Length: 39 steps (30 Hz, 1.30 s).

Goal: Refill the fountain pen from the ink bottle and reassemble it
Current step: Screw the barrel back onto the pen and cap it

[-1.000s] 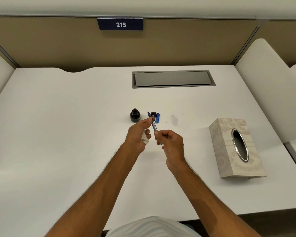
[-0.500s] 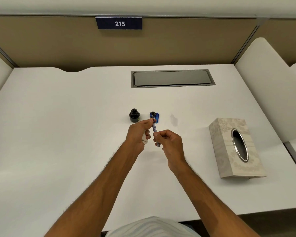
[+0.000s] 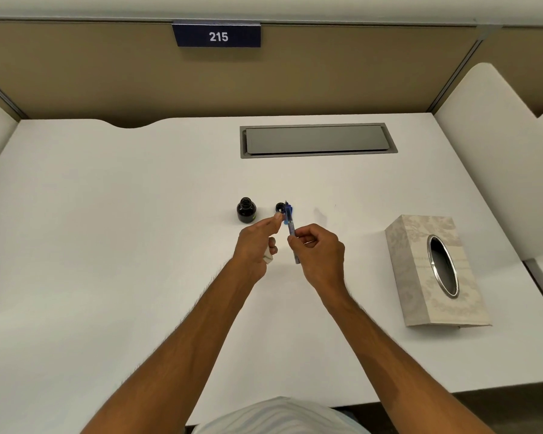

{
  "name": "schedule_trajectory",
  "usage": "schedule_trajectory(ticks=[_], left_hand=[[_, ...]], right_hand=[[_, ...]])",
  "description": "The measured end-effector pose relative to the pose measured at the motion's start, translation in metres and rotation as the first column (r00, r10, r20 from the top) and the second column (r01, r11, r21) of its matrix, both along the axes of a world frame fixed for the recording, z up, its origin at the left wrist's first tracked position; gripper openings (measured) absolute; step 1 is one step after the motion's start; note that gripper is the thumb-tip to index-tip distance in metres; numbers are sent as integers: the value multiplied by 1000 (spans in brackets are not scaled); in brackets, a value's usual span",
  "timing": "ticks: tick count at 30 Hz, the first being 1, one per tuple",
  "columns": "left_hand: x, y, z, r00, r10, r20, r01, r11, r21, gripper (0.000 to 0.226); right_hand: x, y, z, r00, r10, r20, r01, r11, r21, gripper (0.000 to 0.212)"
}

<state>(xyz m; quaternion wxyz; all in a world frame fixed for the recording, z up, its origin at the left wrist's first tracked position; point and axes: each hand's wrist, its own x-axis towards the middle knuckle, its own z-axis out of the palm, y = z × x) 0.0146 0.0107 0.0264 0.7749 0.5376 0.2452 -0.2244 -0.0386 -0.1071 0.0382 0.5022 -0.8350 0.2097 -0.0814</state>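
Step in hand: I judge that the filling is done and the pen is being wiped or checked before it is closed again.
Pen: the fountain pen (image 3: 292, 234) is in the air above the desk (image 3: 138, 245), between the two hands and just in front of the ink bottle. Its nib points away from the person, I think so that a drop cannot run to the fingers.
Right hand: the right hand (image 3: 318, 255) pinches the middle of the pen with thumb and forefinger. The rear end of the pen sticks out below them.
Left hand: the left hand (image 3: 256, 242) clamps a wad of tissue (image 3: 268, 257) under its lower fingers. Its thumb and forefinger reach to the front part of the pen, but I cannot tell whether they pinch it or only touch it.
Ink bottle: the ink bottle (image 3: 246, 210) stands open on the desk, left of the pen and near it.
Bottle cap: the bottle cap (image 3: 279, 207) lies beside the bottle, on its right.
Blue part: a blue part (image 3: 291, 211) lies next to the cap, half hidden behind the pen. It is probably the barrel, but it is too small to be sure.
Tissue box: the tissue box (image 3: 433, 270) lies to the right, well apart from the ink.
Risk: a wet nib may stain the white desk.
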Motion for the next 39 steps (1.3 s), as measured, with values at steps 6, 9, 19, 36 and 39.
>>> schedule_trajectory(ticks=[6, 9, 19, 36, 39], left_hand=[[5, 3, -12, 996, 36, -82, -39, 999, -33, 30], [6, 3, -15, 991, 45, -126, -53, 997, -57, 30], [12, 2, -27, 980, 79, -184, -88, 995, -44, 33], [16, 2, -38, 978, 74, -196, -78, 997, -11, 36], [16, 2, -37, 978, 69, -198, -71, 997, -1, 36]], right_hand=[[20, -12, -23, 997, -46, -66, 40, 995, -91, 7], [29, -16, -41, 991, -40, -129, 14, 980, -196, 10], [57, -19, -66, 931, 30, -363, -197, 881, -431, 24], [68, -21, -75, 891, 86, -446, -348, 761, -547, 29], [69, -20, -74, 887, 93, -452, -357, 757, -547, 29]])
